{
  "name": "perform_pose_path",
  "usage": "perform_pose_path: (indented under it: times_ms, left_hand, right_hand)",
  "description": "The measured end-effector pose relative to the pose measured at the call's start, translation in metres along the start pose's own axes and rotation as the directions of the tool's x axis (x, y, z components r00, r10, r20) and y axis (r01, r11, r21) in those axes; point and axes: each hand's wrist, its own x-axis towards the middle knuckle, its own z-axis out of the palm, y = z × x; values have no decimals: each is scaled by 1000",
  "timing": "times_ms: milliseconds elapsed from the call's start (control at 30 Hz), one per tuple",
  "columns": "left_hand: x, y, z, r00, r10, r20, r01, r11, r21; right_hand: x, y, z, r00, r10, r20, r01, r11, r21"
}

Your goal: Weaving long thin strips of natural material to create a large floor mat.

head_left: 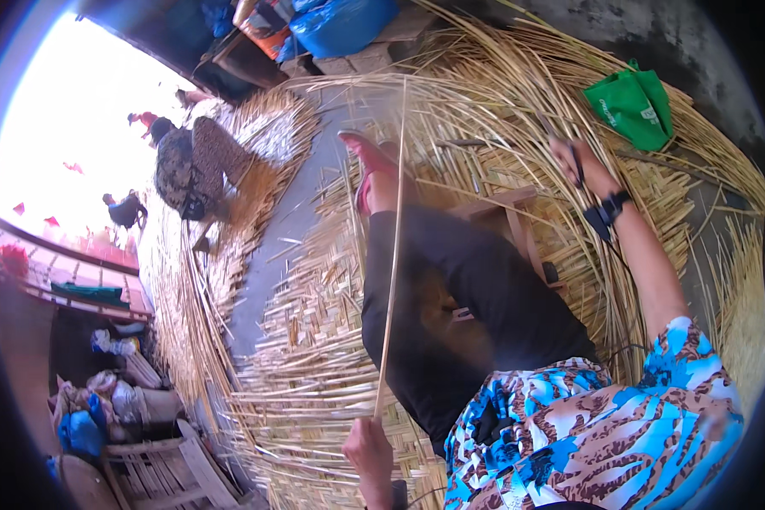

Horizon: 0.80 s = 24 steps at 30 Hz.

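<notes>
My left hand (367, 446) at the lower middle is closed on the end of a long, pale split reed (393, 280), which runs up past my leg. My right hand (580, 161), at the upper right, is closed round a slim dark tool (577, 168) among long loose reeds (518, 93); what kind of tool is unclear. A woven reed mat (297, 340) with loose ends lies beneath and beside my legs (467, 297). Part of a low wooden stool (518, 221) shows beside my thigh.
A green bag (627, 110) rests on reeds at the right. A co-worker (183, 166) bends over another mat (170, 314) at the left; other people (126, 211) are in the bright doorway. Blue containers (340, 25) stand at the back, and a wooden chair (153, 472) with bundles at lower left.
</notes>
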Motion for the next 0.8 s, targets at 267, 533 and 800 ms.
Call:
perform_pose_path:
  times_ms: [267,533,800]
  left_hand:
    - [34,23,11,999,-32,36,34,997,-66]
    - [55,64,33,998,-41,44,49,978,-203]
    - [42,51,34,927,-205,315,376,509,-774]
  right_hand:
    - [-64,89,-3,999,-31,24,32,266,-963]
    - [-190,-61,199,704,-29,710,-226,938,262]
    - [-229,-58,240,658,-139,740,-321,838,442]
